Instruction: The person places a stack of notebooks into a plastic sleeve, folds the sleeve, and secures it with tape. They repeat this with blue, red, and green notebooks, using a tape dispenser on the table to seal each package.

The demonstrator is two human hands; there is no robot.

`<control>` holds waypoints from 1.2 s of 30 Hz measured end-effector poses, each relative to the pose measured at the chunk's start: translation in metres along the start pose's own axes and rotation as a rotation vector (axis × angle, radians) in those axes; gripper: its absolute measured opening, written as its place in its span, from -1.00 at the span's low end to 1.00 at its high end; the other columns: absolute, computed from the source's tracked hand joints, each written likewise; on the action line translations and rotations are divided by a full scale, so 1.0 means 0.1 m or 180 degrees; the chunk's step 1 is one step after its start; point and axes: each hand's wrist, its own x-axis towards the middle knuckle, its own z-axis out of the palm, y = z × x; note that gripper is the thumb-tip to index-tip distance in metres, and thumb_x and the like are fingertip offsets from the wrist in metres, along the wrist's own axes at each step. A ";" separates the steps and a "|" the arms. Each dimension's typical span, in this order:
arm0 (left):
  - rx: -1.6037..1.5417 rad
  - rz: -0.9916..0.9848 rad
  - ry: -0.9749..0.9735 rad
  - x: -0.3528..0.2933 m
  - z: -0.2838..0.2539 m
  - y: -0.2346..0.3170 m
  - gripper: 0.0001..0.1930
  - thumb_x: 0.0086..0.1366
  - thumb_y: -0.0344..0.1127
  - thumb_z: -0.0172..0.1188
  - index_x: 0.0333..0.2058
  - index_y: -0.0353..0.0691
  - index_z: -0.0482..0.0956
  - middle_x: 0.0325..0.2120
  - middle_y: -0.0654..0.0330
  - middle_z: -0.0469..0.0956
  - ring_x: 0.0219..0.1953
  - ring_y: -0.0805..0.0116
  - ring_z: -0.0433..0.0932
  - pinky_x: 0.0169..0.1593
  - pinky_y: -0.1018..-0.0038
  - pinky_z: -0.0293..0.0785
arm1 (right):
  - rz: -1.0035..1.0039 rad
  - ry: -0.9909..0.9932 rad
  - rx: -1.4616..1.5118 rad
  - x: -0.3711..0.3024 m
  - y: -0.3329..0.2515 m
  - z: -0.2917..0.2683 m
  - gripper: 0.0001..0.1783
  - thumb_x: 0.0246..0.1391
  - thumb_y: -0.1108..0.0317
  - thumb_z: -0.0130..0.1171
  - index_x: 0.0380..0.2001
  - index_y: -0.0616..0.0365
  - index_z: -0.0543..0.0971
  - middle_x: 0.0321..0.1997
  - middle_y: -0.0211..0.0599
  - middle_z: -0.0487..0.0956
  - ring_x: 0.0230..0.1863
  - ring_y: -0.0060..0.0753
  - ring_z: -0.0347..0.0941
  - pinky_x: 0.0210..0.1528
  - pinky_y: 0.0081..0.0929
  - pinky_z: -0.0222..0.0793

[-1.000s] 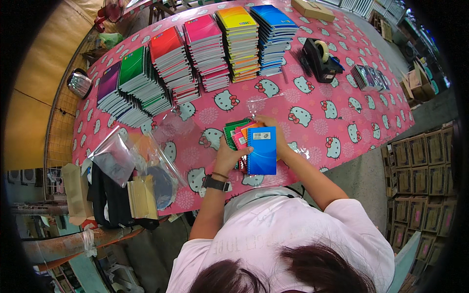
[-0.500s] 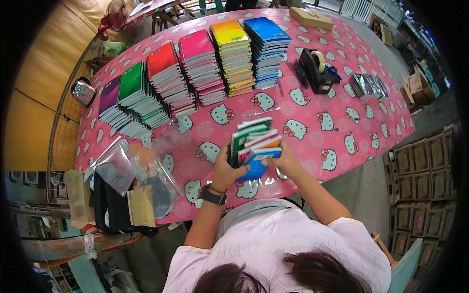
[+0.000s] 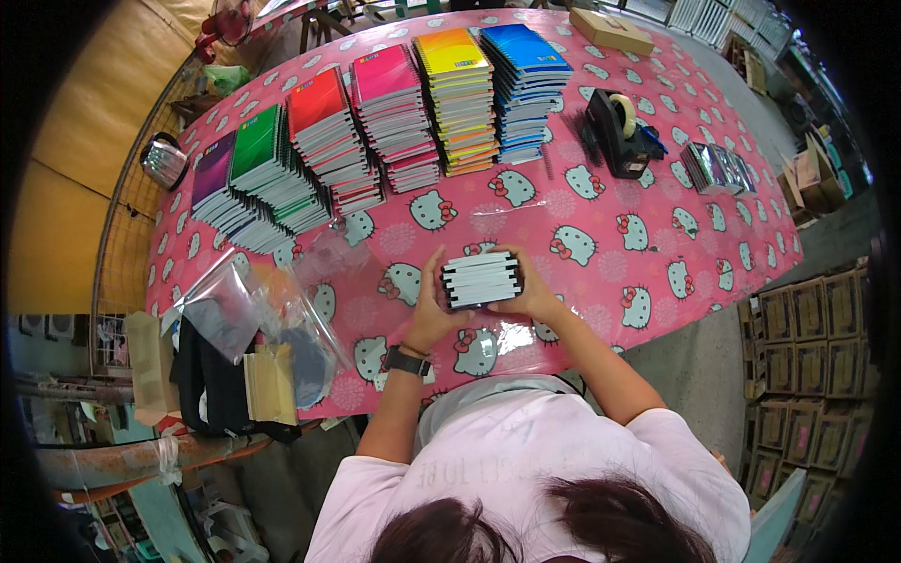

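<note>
A small stack of spiral notebooks (image 3: 481,281) is between my hands above the near middle of the table, white page edges facing up. My left hand (image 3: 434,308) grips its left side and my right hand (image 3: 529,289) its right side. The covers are hidden from this angle. Beyond them stand piles of notebooks in a slanting row: purple (image 3: 214,175), green (image 3: 256,148), red (image 3: 316,101), pink (image 3: 383,73), yellow (image 3: 452,54) and blue (image 3: 526,51).
A pink patterned cloth (image 3: 601,249) covers the table. Clear plastic bags (image 3: 222,310) lie at the near left, by a dark bag (image 3: 223,385). To the right are a tape dispenser (image 3: 615,136), small packs (image 3: 718,169) and a cardboard box (image 3: 610,31). Stacked cartons (image 3: 812,328) stand beyond the table's right edge.
The held notebooks, fanned unevenly with green, orange and blue covers showing, are now squared together and turned so their page edges show. Both hands have closed in on the stack's sides.
</note>
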 end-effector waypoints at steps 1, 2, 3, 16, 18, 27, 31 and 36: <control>-0.0135 -0.0102 -0.0142 -0.02 -0.02 0.01 0.07 -0.22 -0.56 0.36 0.26 -0.14 -0.11 0.11 0.12 0.20 0.15 0.25 0.26 0.18 0.33 0.25 | 0.0011 -0.0022 0.0046 0.00 0.03 -0.01 -0.03 -0.47 0.57 0.39 0.12 0.08 0.16 0.05 -0.31 0.34 0.10 -0.38 0.26 0.15 -0.37 0.20; 0.0320 0.0454 -0.0163 -0.07 -0.05 -0.15 0.10 -0.21 -0.54 0.39 0.28 -0.14 -0.12 0.13 0.12 0.18 0.16 0.25 0.26 0.19 0.34 0.24 | 0.0003 -0.0079 0.0141 0.03 0.04 0.09 -0.03 -0.47 0.58 0.39 0.12 0.07 0.16 0.05 -0.31 0.34 0.11 -0.37 0.26 0.16 -0.37 0.19; 0.0340 0.0428 -0.0102 -0.06 -0.06 -0.17 0.09 -0.21 -0.55 0.38 0.28 -0.14 -0.12 0.12 0.13 0.19 0.16 0.26 0.26 0.19 0.35 0.25 | 0.0010 -0.0060 0.0210 0.04 0.07 0.11 -0.03 -0.48 0.58 0.38 0.12 0.07 0.16 0.06 -0.31 0.34 0.12 -0.37 0.25 0.16 -0.37 0.19; 0.0156 0.0128 0.0196 0.03 -0.11 -0.23 -0.21 -0.10 -0.47 0.42 0.09 -0.26 0.15 -0.06 0.15 0.40 -0.04 0.37 0.42 0.00 0.44 0.41 | 0.0323 -0.0123 -0.0466 0.13 0.09 0.07 -0.06 -0.41 0.48 0.39 0.14 0.13 0.17 0.06 -0.18 0.35 0.14 -0.28 0.23 0.20 -0.33 0.14; 0.0629 0.0357 0.0180 0.10 -0.17 -0.18 -0.29 -0.06 -0.37 0.44 0.04 -0.32 0.22 -0.09 0.13 0.43 -0.08 0.37 0.45 -0.04 0.46 0.44 | 0.0088 -0.0059 -0.1272 0.13 0.01 -0.11 -0.17 -0.35 0.39 0.39 0.09 0.14 0.27 0.04 -0.16 0.37 0.11 -0.22 0.26 0.17 -0.31 0.17; 0.0121 -0.1562 0.0773 0.40 -0.17 -0.27 -0.41 0.01 0.09 0.33 -0.25 -0.42 0.53 -0.36 0.08 0.58 -0.36 0.36 0.56 -0.26 0.46 0.45 | 0.0188 0.1741 -0.4028 -0.29 0.29 -0.74 -0.79 -0.20 0.31 0.31 -0.42 0.11 0.60 -0.37 -0.24 0.48 -0.20 -0.15 0.33 -0.15 -0.26 0.31; 0.1326 -0.1867 0.0703 0.43 -0.21 -0.37 -0.21 -0.11 0.26 0.32 -0.22 -0.47 0.51 -0.30 -0.05 0.56 -0.27 0.16 0.56 -0.18 0.35 0.44 | 0.0273 0.1902 -0.3098 -0.29 0.37 -0.74 -0.79 -0.14 0.36 0.28 -0.38 0.18 0.55 -0.40 -0.27 0.51 -0.32 -0.28 0.41 -0.29 -0.38 0.36; 0.3100 -0.1306 0.0900 0.36 -0.14 -0.30 -0.05 -0.12 0.33 0.27 -0.03 -0.50 0.37 -0.02 -0.21 0.36 0.06 -0.04 0.34 0.09 0.27 0.27 | 0.2267 0.1829 0.0253 -0.45 0.02 -0.82 -0.68 -0.03 0.44 0.20 -0.14 0.16 0.47 -0.40 -0.34 0.54 -0.59 -0.54 0.42 -0.58 -0.57 0.30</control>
